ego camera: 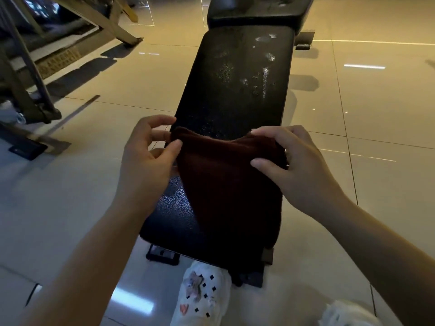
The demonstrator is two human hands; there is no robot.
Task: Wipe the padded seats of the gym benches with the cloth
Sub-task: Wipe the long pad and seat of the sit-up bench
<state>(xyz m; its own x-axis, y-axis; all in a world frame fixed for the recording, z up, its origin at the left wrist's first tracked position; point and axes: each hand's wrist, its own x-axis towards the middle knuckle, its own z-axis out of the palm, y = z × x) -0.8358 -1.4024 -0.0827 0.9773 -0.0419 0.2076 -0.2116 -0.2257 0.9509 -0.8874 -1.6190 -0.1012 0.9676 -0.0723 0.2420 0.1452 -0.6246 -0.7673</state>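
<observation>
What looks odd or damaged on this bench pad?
The long black padded bench seat shows pale scuffed or smeared patches on its far right part; whether wear or residue, I cannot tell. Both hands, left and right, hold the dark red cloth over the near end.

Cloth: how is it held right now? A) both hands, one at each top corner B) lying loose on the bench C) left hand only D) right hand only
A: the left hand and right hand each pinch a top corner of the dark red cloth, which hangs down over the bench seat.
</observation>
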